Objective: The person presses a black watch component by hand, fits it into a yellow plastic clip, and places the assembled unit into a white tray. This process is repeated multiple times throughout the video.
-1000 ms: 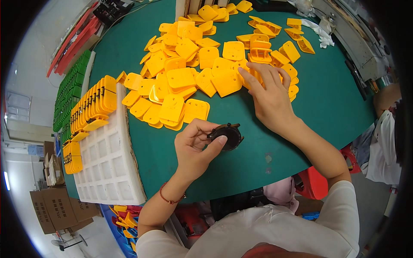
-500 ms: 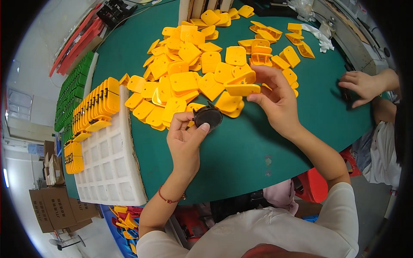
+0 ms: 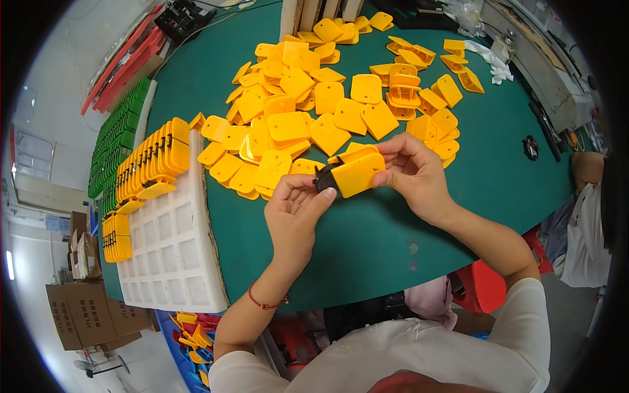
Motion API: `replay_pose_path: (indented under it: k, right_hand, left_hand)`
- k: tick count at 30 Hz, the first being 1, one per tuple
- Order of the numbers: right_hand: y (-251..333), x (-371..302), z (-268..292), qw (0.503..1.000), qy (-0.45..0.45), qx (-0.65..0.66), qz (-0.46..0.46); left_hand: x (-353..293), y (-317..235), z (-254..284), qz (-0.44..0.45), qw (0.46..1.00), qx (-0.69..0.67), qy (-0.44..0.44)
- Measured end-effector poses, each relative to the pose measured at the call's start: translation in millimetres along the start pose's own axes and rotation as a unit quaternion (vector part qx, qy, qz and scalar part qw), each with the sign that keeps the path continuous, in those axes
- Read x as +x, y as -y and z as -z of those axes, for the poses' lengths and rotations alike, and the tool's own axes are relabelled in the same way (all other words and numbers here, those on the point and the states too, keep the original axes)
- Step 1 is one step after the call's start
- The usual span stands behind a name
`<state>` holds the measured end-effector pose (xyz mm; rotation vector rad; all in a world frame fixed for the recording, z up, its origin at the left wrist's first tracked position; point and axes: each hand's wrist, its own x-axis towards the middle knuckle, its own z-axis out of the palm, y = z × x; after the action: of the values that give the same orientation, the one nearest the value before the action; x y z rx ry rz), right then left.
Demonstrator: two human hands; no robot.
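Note:
Between thumb and fingers, my left hand [image 3: 293, 213] pinches a round black plastic part [image 3: 325, 182]. My right hand [image 3: 419, 177] grips a yellow plastic clip-shaped piece [image 3: 359, 174] by its right edge. The two parts meet above the green table, with the black part at the left end of the yellow piece; how far it sits inside is hidden. Just beyond my hands lies a large heap of similar yellow pieces [image 3: 288, 128], each with rounded corners and a small hole.
A white foam tray [image 3: 173, 262] on the left holds a row of yellow pieces with black parts [image 3: 154, 152]. Green pieces [image 3: 118, 141] stand behind it. A blue bin [image 3: 177, 354] with coloured parts is below left. A small black object [image 3: 531, 148] lies on the right of the green table [image 3: 491, 170].
My right hand has brought the yellow piece down and left against the black part in my left hand. The other person's hand at the right has withdrawn from the small black object.

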<state>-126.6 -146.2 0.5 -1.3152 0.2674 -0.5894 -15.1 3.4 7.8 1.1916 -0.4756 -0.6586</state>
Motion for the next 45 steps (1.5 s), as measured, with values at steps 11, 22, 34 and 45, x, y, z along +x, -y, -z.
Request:
replay_pose_path:
  k: [11,22,34,45]
  right_hand:
    - [-2,4,4,0.839,0.152,-0.492,0.174]
    - [-6,10,11,0.875,0.065,-0.435,0.204]
    - [9,10,12,0.989,0.043,-0.043,-0.136]
    - [11,14,7,0.981,-0.029,0.145,-0.124]
  left_hand:
    - [8,-8,15,0.075,0.951,-0.296,0.049]
    - [7,-7,11,0.181,0.948,-0.218,0.147]
    - [2,-2,2,0.179,0.979,0.006,0.100]
    - [1,3,-2,0.138,0.984,0.042,0.103]
